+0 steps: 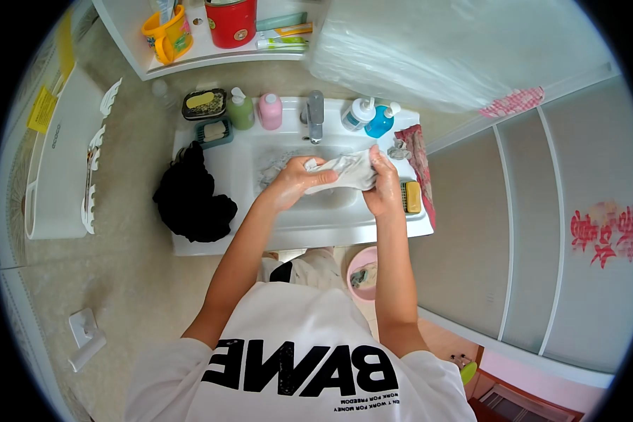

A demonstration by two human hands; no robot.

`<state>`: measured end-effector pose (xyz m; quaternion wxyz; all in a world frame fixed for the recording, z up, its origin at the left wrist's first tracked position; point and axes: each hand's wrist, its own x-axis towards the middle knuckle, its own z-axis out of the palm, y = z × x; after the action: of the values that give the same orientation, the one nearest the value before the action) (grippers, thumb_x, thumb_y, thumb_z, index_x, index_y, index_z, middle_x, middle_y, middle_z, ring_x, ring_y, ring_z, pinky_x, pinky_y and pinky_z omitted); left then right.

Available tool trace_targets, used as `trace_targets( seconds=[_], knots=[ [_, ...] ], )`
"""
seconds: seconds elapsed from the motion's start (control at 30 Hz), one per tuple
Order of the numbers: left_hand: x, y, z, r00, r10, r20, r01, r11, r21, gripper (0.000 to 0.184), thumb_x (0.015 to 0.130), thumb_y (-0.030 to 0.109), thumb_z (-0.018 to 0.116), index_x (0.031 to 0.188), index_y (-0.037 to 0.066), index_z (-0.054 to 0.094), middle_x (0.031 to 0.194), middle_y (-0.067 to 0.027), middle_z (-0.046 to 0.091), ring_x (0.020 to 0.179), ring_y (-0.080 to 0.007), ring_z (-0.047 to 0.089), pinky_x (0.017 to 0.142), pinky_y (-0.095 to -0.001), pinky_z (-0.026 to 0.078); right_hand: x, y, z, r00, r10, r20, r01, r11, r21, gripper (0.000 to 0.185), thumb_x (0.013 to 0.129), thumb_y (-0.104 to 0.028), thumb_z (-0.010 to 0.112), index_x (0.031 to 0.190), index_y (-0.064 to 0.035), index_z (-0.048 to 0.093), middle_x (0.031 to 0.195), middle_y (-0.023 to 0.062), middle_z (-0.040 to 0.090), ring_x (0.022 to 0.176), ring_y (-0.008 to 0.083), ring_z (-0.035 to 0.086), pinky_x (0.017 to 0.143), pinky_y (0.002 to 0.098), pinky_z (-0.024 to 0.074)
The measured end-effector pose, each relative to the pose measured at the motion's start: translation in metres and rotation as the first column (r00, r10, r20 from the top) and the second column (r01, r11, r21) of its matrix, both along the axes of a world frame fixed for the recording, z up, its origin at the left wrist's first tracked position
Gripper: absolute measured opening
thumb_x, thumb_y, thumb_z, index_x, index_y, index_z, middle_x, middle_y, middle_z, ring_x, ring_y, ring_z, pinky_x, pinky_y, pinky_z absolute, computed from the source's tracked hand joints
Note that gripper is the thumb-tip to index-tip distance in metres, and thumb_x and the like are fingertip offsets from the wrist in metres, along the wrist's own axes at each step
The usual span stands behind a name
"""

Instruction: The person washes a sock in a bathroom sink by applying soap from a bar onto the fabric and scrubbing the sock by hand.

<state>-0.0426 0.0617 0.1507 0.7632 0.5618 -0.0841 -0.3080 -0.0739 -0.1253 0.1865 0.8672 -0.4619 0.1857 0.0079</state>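
Over the white sink basin [274,204], a wet white cloth [350,171] is stretched between my two hands. My left hand [297,181] grips its left end, with suds on the fingers. Its right end is pinched in my right hand [382,184]. Behind the cloth stands the chrome faucet [315,118]. Some wet, sudsy fabric [271,167] lies in the basin to the left, partly hidden by my left hand.
Black cloth [193,197] lies on the sink's left side. Soap dishes, a green bottle [240,111] and a pink bottle [270,111] line the back left. White [359,114] and blue [380,122] pump bottles stand back right, near yellow soap [413,197]. A pink basin [362,290] is below.
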Motion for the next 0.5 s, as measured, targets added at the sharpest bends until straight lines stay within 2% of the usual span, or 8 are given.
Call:
trace_targets(
  seconds=[0.03,0.17,0.23,0.3,0.37,0.4,0.43,0.5],
  knots=[
    [0.001,0.001,0.000,0.997,-0.070,-0.011,0.071,0.997,0.019,0.034,0.083,0.026,0.072,0.103,0.000,0.063,0.089,-0.0026,0.062,0.081,-0.0097,0.057,0.075,-0.0243,0.045,0.001,-0.001,0.002,1.000,-0.026,0.005,0.025,0.995,0.093,0.028,0.096,-0.029,0.053,0.103,-0.0027,0.057,0.089,0.0087,0.063,0.079,0.0188,0.062,0.072,0.0340,0.0517],
    [-0.001,-0.012,-0.004,0.968,0.037,-0.249,-0.113,0.948,-0.299,0.030,0.088,0.031,0.065,0.098,0.003,0.063,0.092,-0.0033,0.062,0.084,-0.0119,0.058,0.074,-0.0265,0.047,-0.003,0.017,0.002,0.999,-0.054,-0.008,0.054,0.987,0.154,0.027,0.096,-0.027,0.052,0.098,-0.0009,0.056,0.089,0.0097,0.064,0.082,0.0210,0.065,0.072,0.0350,0.0517],
    [0.001,-0.015,-0.011,0.901,0.060,-0.429,-0.274,0.847,-0.456,0.028,0.092,0.033,0.059,0.099,0.007,0.061,0.097,-0.0045,0.063,0.088,-0.0145,0.059,0.075,-0.0294,0.048,-0.015,0.050,-0.010,0.971,-0.043,0.235,0.169,0.817,-0.550,0.024,0.096,-0.023,0.051,0.085,-0.0034,0.059,0.081,0.0107,0.065,0.078,0.0240,0.066,0.070,0.0345,0.0514],
    [0.027,-0.029,-0.082,0.909,-0.377,-0.177,0.054,0.528,-0.848,0.030,0.094,0.037,0.055,0.101,0.009,0.060,0.096,-0.0033,0.062,0.089,-0.0153,0.059,0.077,-0.0307,0.049,-0.026,0.074,-0.018,0.913,0.138,0.383,0.303,0.397,-0.866,0.023,0.093,-0.020,0.054,0.076,-0.0039,0.060,0.074,0.0128,0.064,0.071,0.0277,0.065,0.064,0.0361,0.0502],
    [0.023,-0.036,-0.082,0.899,-0.359,-0.252,0.000,0.576,-0.818,0.032,0.095,0.041,0.052,0.101,0.010,0.058,0.093,-0.0020,0.060,0.090,-0.0156,0.060,0.079,-0.0318,0.050,-0.032,0.084,-0.019,0.829,0.375,0.415,0.422,0.069,-0.904,0.022,0.087,-0.017,0.060,0.071,-0.0022,0.059,0.066,0.0162,0.062,0.061,0.0321,0.063,0.055,0.0396,0.0483],
    [0.001,-0.041,-0.036,0.881,-0.107,-0.460,-0.206,0.790,-0.578,0.033,0.095,0.042,0.050,0.100,0.011,0.058,0.091,-0.0013,0.059,0.089,-0.0154,0.060,0.079,-0.0322,0.050,-0.017,0.076,-0.026,0.861,0.272,0.430,0.444,0.012,-0.896,0.025,0.083,-0.020,0.062,0.066,-0.0023,0.058,0.060,0.0209,0.057,0.054,0.0382,0.058,0.049,0.0439,0.0449],
    [-0.013,-0.044,-0.009,0.802,0.192,-0.566,-0.397,0.879,-0.263,0.034,0.096,0.043,0.048,0.100,0.011,0.057,0.089,-0.0006,0.059,0.089,-0.0152,0.060,0.080,-0.0326,0.050,-0.006,0.069,-0.023,0.909,0.171,0.380,0.376,0.054,-0.925,0.026,0.083,-0.021,0.062,0.066,-0.0018,0.058,0.060,0.0215,0.057,0.054,0.0387,0.058,0.050,0.0450,0.0446],
    [-0.017,-0.046,-0.020,0.833,0.166,-0.528,-0.404,0.834,-0.375,0.031,0.094,0.043,0.051,0.094,0.013,0.058,0.089,0.0003,0.060,0.081,-0.0136,0.058,0.068,-0.0300,0.048,0.010,0.062,-0.014,0.967,-0.023,0.252,0.253,0.159,-0.954,0.027,0.083,-0.022,0.060,0.067,-0.0008,0.060,0.059,0.0228,0.057,0.055,0.0395,0.058,0.051,0.0472,0.0438]
  ],
)
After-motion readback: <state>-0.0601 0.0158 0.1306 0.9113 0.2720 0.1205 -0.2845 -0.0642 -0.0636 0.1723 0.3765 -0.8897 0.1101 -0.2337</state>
